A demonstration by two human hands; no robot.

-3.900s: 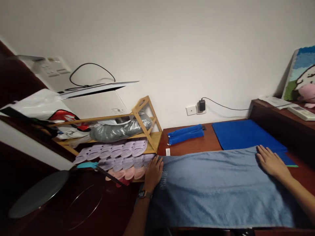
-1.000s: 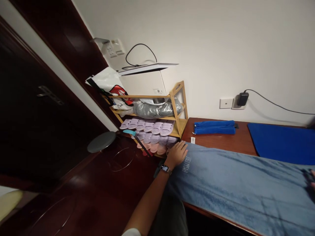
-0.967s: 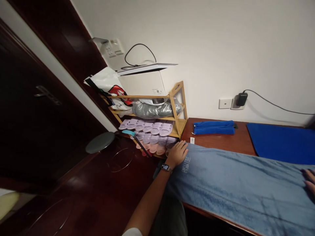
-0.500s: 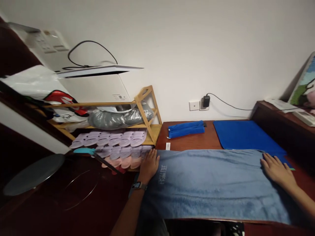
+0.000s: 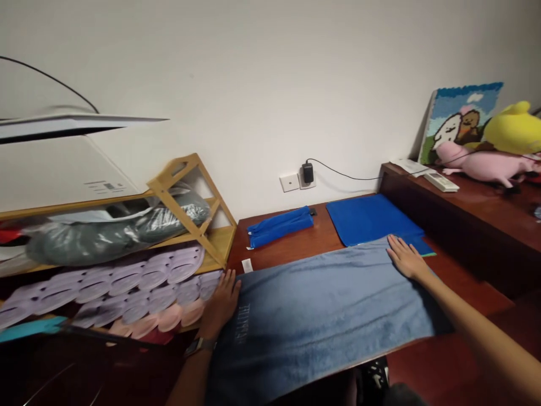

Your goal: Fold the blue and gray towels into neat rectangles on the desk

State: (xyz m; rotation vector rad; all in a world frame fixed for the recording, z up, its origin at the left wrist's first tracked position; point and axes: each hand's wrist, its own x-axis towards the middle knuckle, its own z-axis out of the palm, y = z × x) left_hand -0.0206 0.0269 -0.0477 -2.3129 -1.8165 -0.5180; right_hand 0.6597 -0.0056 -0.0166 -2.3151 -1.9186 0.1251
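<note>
Towel, blue-grey and spread crosswise over the near part of the reddish-brown table, fills the lower middle of my head view. I have the left hand at its left edge, by the far corner, palm down with fingers stretched out; a watch circles that wrist. My right hand rests flat on the far right corner, its fingers slightly spread; I see neither hand pinching the cloth. Pale lettering runs along the towel's left end, and a small white tag lies just beyond its far edge. Farther back I make out a narrow folded blue cloth and, to its right, a wider blue cloth near the right hand. Left of the table stands a wooden rack with lilac slippers.
</note>
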